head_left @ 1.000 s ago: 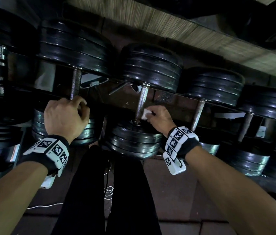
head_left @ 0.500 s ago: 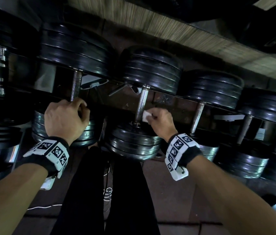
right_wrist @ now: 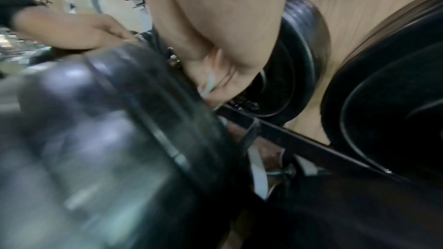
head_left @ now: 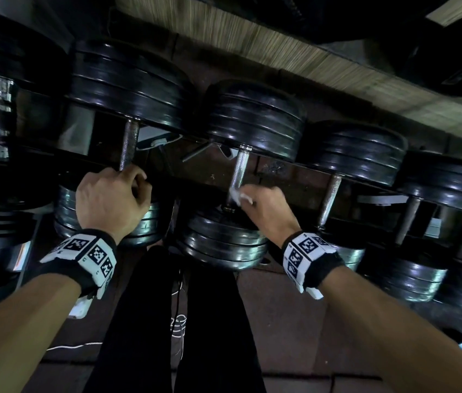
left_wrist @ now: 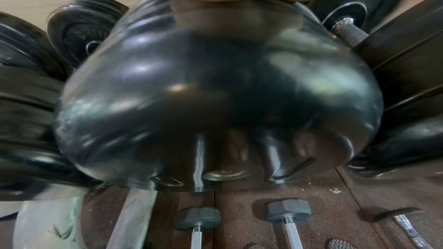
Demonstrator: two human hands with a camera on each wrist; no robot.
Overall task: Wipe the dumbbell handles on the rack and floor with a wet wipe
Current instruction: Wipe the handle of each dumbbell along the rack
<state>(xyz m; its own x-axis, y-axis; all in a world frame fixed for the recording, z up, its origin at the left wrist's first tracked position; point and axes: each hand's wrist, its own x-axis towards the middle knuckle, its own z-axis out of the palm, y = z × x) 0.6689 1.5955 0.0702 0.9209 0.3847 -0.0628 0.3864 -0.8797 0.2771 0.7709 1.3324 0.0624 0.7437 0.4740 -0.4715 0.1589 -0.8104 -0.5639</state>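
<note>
Black plate dumbbells lie in a row on a dark rack [head_left: 280, 171]. My left hand [head_left: 112, 199] grips the lower end of the rusty handle [head_left: 128, 147] of the left dumbbell. My right hand [head_left: 263, 208] holds a white wet wipe [head_left: 237, 196] against the lower end of the steel handle [head_left: 239, 168] of the middle dumbbell, just above its near plates [head_left: 221, 245]. In the right wrist view the wipe [right_wrist: 210, 80] sits folded between my fingers, close to the near plate [right_wrist: 120, 120]. The left wrist view is filled by a blurred black plate [left_wrist: 215, 92].
More dumbbells [head_left: 351, 154] continue to the right and left on the rack. Small hex dumbbells [left_wrist: 287, 213] lie on the brown floor under the rack. My dark trouser legs [head_left: 167, 321] stand close to the rack, with a white cord [head_left: 178, 321] dangling.
My right hand has slid the wipe a little along the lower part of the middle handle. My left hand keeps its grip on the left handle.
</note>
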